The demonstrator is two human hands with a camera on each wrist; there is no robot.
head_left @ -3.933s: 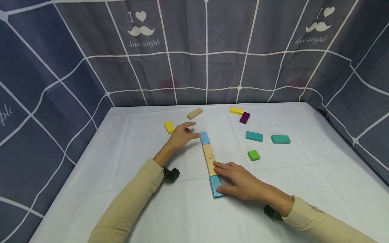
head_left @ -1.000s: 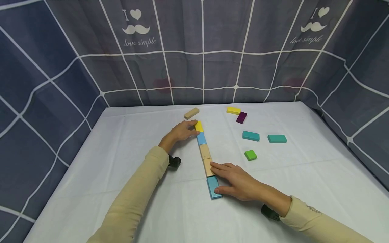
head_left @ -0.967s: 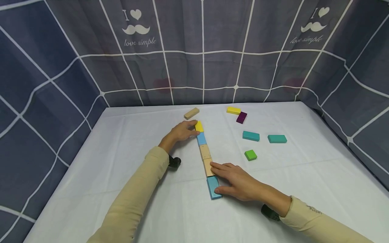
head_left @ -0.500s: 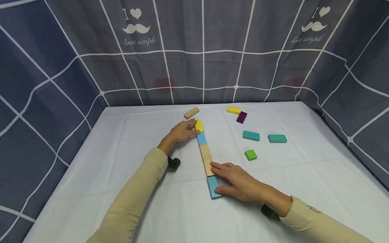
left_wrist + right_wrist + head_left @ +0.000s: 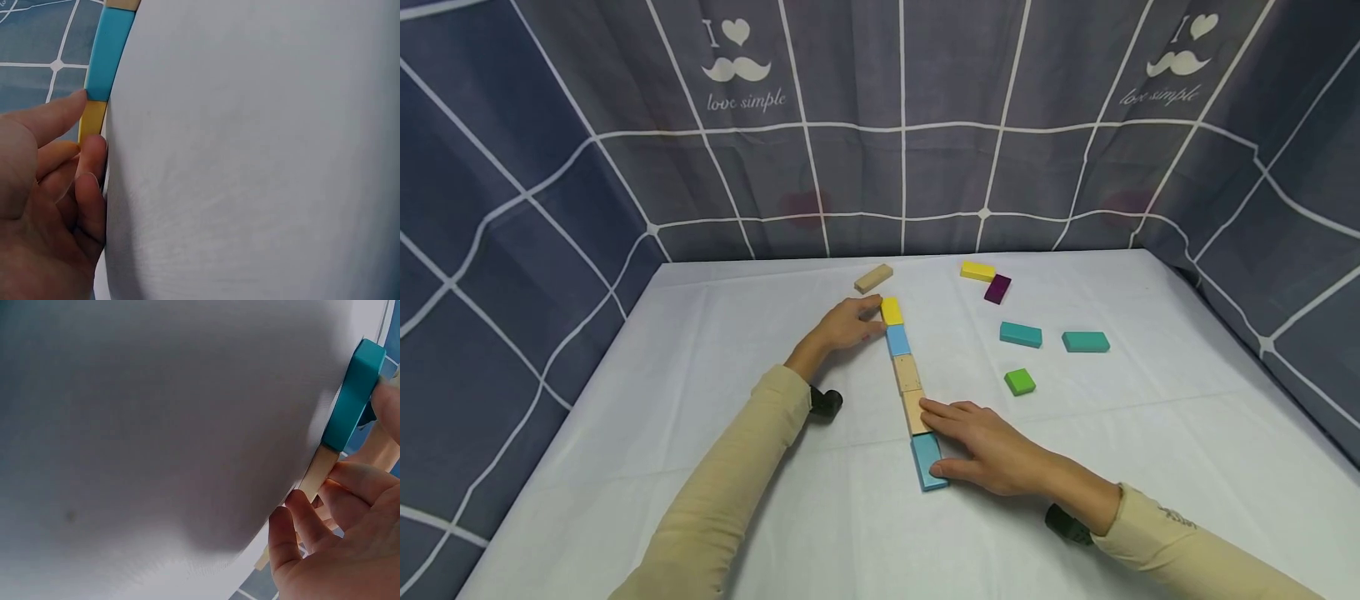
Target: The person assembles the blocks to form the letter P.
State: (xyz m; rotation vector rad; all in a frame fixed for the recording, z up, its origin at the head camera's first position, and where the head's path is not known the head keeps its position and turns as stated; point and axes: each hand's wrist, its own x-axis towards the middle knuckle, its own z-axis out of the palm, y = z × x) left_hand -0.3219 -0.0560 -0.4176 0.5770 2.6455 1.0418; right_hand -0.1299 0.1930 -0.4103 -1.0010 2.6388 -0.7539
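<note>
A row of wooden blocks runs away from me: a blue block (image 5: 929, 462), two natural wood blocks (image 5: 907, 374), a light blue block (image 5: 898, 340) and a yellow block (image 5: 891, 311) at the far end. My left hand (image 5: 842, 326) is at the left side of the yellow block, fingertips and thumb beside it; contact is hard to tell. My right hand (image 5: 992, 448) rests against the near end, fingers on the nearer natural block and thumb on the blue block's right edge. In the right wrist view, the blue block (image 5: 355, 394) lies beside the thumb.
Behind the row lies a loose natural block (image 5: 873, 278). To the right are a yellow block (image 5: 977, 271), a dark purple block (image 5: 997, 289), two teal blocks (image 5: 1020, 334) and a green block (image 5: 1020, 382). A grey checked curtain (image 5: 865, 183) borders the white table (image 5: 737, 500).
The yellow block from the left now stands at the row's far end. My left hand brought it there, then drew its fingers back slightly left. My right hand stays put.
</note>
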